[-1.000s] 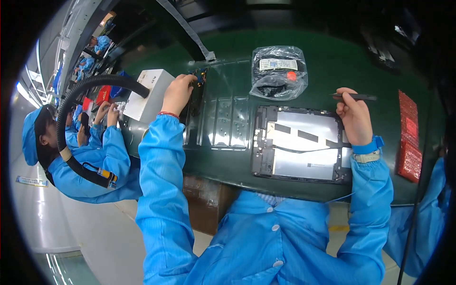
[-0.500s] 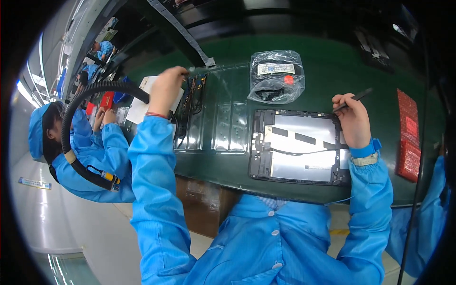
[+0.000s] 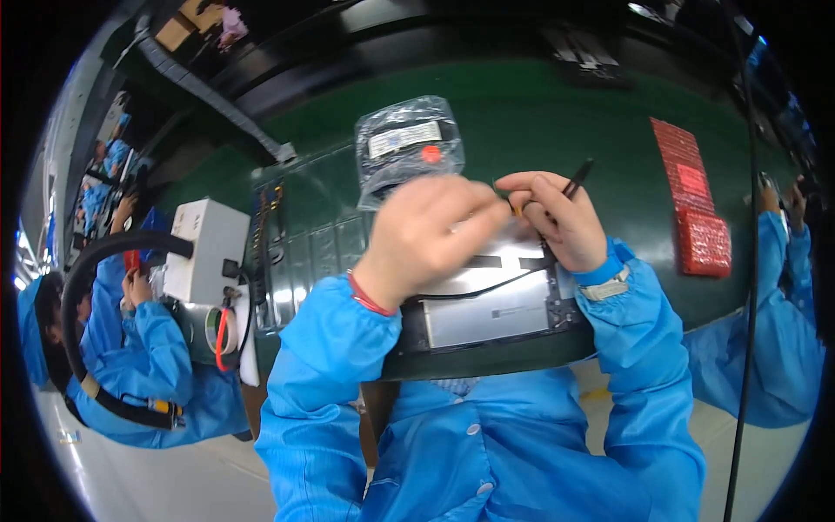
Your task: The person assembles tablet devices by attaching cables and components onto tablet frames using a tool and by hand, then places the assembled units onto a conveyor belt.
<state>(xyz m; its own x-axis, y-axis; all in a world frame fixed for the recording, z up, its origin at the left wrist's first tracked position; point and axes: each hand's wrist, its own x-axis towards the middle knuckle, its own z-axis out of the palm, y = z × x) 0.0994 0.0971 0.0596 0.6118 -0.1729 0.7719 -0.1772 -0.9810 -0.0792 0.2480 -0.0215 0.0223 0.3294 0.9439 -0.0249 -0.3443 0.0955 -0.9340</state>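
Right hand (image 3: pixel 567 224): grasping one slim black tool (image 3: pixel 577 177). Left hand (image 3: pixel 424 237): cannot tell grip. Below: one rectangular black-and-silver tablet (image 3: pixel 487 322), front edge of table (image 3: pixel 539 130).

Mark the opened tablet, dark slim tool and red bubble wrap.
Opened tablet (image 3: pixel 483 323): head view, on its silver panel.
Dark slim tool (image 3: pixel 577 178): head view, on its upper end.
Red bubble wrap (image 3: pixel 693 198): head view, near its middle.

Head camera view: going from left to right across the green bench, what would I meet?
White box → clear ridged tray → left hand → right hand gripping a dark slim tool → red bubble-wrap packaging.
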